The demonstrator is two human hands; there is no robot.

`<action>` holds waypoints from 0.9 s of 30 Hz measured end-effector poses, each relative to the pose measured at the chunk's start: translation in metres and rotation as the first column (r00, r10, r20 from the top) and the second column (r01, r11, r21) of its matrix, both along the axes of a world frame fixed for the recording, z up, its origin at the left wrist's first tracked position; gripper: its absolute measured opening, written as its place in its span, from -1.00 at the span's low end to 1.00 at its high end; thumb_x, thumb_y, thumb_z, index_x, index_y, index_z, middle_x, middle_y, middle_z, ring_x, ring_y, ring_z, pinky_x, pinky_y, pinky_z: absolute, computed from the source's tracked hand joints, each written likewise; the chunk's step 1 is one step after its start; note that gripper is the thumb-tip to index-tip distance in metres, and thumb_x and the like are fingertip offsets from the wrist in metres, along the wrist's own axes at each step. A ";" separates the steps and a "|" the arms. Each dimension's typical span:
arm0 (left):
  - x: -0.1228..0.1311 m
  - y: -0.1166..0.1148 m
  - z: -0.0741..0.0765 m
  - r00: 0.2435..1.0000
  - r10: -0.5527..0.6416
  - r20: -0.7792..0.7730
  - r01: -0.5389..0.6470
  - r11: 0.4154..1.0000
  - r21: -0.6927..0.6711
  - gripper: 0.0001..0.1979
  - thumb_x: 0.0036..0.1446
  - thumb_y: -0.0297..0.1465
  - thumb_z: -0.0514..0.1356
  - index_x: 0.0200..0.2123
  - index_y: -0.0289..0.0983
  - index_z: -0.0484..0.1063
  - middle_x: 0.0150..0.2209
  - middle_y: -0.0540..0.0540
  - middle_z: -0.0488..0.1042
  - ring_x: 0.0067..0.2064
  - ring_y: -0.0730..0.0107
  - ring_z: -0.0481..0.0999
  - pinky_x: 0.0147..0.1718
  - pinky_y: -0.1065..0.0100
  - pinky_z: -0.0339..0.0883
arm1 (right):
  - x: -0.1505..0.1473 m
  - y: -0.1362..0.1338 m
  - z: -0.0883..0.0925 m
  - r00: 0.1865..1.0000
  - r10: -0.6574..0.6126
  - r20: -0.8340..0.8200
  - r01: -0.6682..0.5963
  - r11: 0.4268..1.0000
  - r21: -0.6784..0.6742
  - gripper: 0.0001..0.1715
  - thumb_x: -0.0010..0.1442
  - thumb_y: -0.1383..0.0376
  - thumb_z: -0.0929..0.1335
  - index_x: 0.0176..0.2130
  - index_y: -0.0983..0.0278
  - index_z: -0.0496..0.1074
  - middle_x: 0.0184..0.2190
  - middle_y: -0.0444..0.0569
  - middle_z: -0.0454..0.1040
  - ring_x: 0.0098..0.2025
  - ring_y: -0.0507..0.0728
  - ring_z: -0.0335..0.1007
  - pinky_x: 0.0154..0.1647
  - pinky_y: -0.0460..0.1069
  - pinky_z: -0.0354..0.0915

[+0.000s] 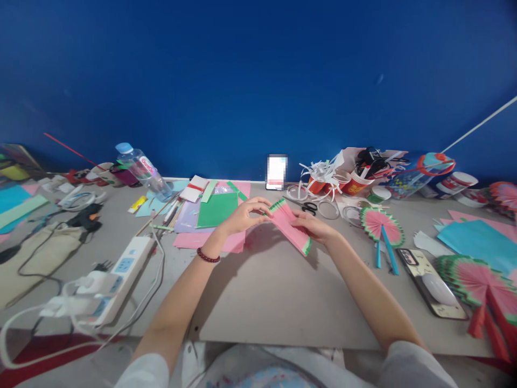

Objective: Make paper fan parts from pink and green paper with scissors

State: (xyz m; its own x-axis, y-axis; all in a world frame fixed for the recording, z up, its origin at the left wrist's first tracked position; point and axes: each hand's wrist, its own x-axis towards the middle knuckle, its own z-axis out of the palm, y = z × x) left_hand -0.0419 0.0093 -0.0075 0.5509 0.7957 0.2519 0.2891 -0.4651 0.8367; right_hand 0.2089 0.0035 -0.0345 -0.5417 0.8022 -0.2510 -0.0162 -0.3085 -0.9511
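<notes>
Both my hands hold a pleated pink paper strip with green and white edges (289, 225) above the middle of the grey table (262, 302). My left hand (245, 214), with a dark red bead bracelet on its wrist, pinches the strip's upper end. My right hand (313, 226) grips its lower right part, fingers closed around the folds. Flat pink paper (210, 240) lies just under my left wrist.
A green sheet (218, 209), a water bottle (141, 170) and a glue gun (83, 218) lie at the left, a power strip (117, 277) with cables nearer. Scissors (310, 207), paper cups (355, 183), finished paper fans (382, 225), a phone (430, 283) sit right.
</notes>
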 end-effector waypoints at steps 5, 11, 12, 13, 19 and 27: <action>0.000 0.000 -0.001 1.000 -0.009 0.011 0.009 0.999 -0.034 -0.87 0.12 -0.28 0.23 -0.31 -0.17 0.55 0.04 -0.12 0.38 0.04 0.27 0.40 0.00 0.21 0.31 | -0.001 -0.001 0.002 1.000 0.003 0.006 -0.003 1.000 0.013 -0.49 0.01 0.24 0.43 0.00 0.25 0.47 -0.18 -0.04 0.56 -0.29 0.08 0.45 -0.33 -0.09 0.29; 0.003 -0.001 -0.001 0.999 0.011 0.053 -0.007 0.997 -0.080 -0.90 0.07 -0.32 0.26 -0.38 -0.20 0.55 0.00 -0.15 0.42 0.01 0.26 0.43 -0.01 0.19 0.33 | -0.001 -0.001 0.003 0.999 0.024 0.028 -0.024 1.000 0.009 -0.47 0.01 0.23 0.43 0.02 0.26 0.46 -0.20 -0.04 0.57 -0.34 0.07 0.46 -0.39 -0.10 0.28; 0.003 -0.001 -0.001 0.999 0.017 0.051 -0.012 0.996 -0.088 -0.90 0.07 -0.32 0.26 -0.39 -0.20 0.56 0.00 -0.16 0.42 0.01 0.25 0.43 -0.01 0.18 0.33 | -0.001 -0.001 0.002 0.999 0.024 0.028 -0.025 1.000 0.007 -0.46 0.01 0.23 0.44 0.02 0.26 0.46 -0.20 -0.04 0.57 -0.34 0.06 0.46 -0.38 -0.10 0.28; 0.003 -0.001 -0.002 0.999 0.021 0.049 -0.016 0.996 -0.092 -0.90 0.07 -0.32 0.27 -0.40 -0.20 0.56 0.00 -0.16 0.42 0.01 0.25 0.43 0.00 0.17 0.33 | -0.001 -0.001 0.001 0.999 0.027 0.025 -0.027 1.000 0.005 -0.46 0.01 0.23 0.44 0.02 0.25 0.45 -0.19 -0.04 0.57 -0.33 0.06 0.46 -0.38 -0.10 0.29; 0.001 0.001 -0.006 0.999 0.004 0.039 -0.003 1.000 -0.022 -0.91 0.05 -0.35 0.29 -0.48 -0.19 0.55 0.02 -0.11 0.40 0.09 0.23 0.38 0.15 0.07 0.17 | 0.000 -0.001 -0.002 0.999 0.049 0.020 -0.049 0.999 -0.001 -0.43 0.03 0.23 0.44 0.06 0.22 0.43 -0.13 -0.04 0.56 -0.26 0.08 0.48 -0.29 -0.08 0.33; 0.002 -0.001 -0.006 1.000 -0.022 -0.011 0.022 1.000 0.019 -0.91 0.04 -0.39 0.30 -0.50 -0.15 0.57 0.05 -0.07 0.40 0.20 0.16 0.25 0.20 -0.03 0.07 | 0.001 -0.002 -0.001 0.995 0.091 0.027 -0.091 0.996 -0.001 -0.43 0.06 0.27 0.42 0.09 0.21 0.41 -0.11 -0.05 0.56 -0.26 0.08 0.50 -0.30 -0.09 0.35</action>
